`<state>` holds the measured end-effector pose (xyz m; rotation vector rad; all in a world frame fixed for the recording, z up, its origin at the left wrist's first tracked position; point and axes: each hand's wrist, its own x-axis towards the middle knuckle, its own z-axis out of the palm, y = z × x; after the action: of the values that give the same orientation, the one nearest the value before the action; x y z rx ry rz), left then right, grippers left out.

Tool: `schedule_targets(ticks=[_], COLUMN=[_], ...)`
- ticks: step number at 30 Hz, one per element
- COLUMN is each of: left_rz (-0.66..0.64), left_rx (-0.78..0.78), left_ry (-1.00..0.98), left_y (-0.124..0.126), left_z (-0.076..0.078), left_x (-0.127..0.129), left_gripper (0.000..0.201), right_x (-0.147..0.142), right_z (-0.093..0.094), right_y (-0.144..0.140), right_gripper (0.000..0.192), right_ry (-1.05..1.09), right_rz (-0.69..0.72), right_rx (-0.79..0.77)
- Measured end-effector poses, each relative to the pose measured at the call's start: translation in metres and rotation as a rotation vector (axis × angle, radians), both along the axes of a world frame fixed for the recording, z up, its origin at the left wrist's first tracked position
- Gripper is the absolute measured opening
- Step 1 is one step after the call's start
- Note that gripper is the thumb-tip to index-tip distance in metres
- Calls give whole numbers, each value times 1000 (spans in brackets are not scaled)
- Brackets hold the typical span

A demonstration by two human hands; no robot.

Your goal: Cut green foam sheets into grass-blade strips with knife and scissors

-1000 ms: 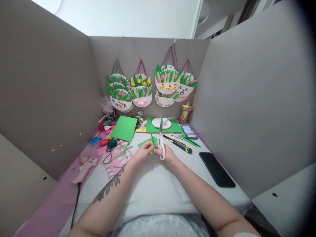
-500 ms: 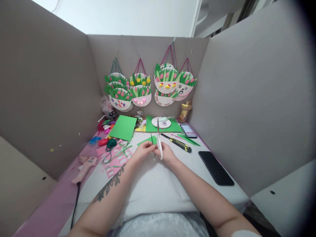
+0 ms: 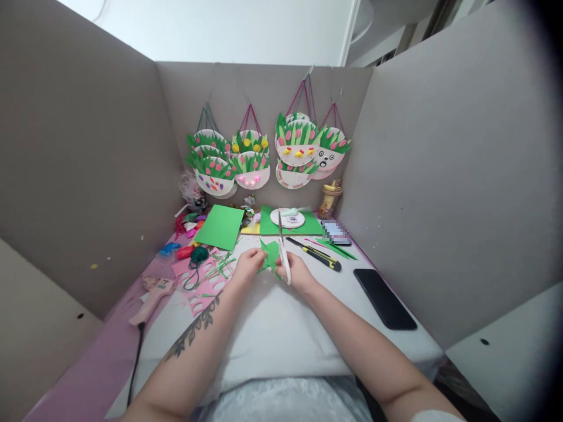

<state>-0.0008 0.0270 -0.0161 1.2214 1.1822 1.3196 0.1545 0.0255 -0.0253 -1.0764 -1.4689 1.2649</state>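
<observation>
Gripping white scissors point(image 3: 284, 258), the right hand point(image 3: 297, 273) points the blades away; the left hand point(image 3: 248, 265) pinches green paper point(image 3: 270, 255) above the surface point(image 3: 281, 328). Edge-on a second ago, the paper now faces flat, repositioned between cuts.

On the back wall I see paper-plate flower baskets point(image 3: 264, 155) hanging in a row. Below them a green sheet point(image 3: 220, 227) lies on the table point(image 3: 272, 328), with a small white plate point(image 3: 288, 218) on another green sheet just to its right. A yellow-and-black utility knife point(image 3: 314, 254) lies near a black phone point(image 3: 385, 299). At the left I make out pink cut-out paper point(image 3: 204, 281), green yarn point(image 3: 199, 255) and a pink glue gun point(image 3: 152, 299).
</observation>
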Motion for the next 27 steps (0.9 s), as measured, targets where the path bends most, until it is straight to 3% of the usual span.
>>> schedule_targets(ticks=[9, 18, 27], left_rz=[122, -8, 228], left_rx=[-58, -39, -52], left_ry=[-251, -134, -356], left_y=[3, 1, 13], left_z=[14, 6, 17], left_x=[-9, -6, -26], left_gripper=[25, 29, 32], right_x=[0, -2, 0], right_z=[2, 3, -2], right_y=[-6, -6, -4], right_gripper=[19, 17, 18], right_ry=[-70, -93, -94], right_rz=[92, 83, 78], right_rx=[32, 18, -6])
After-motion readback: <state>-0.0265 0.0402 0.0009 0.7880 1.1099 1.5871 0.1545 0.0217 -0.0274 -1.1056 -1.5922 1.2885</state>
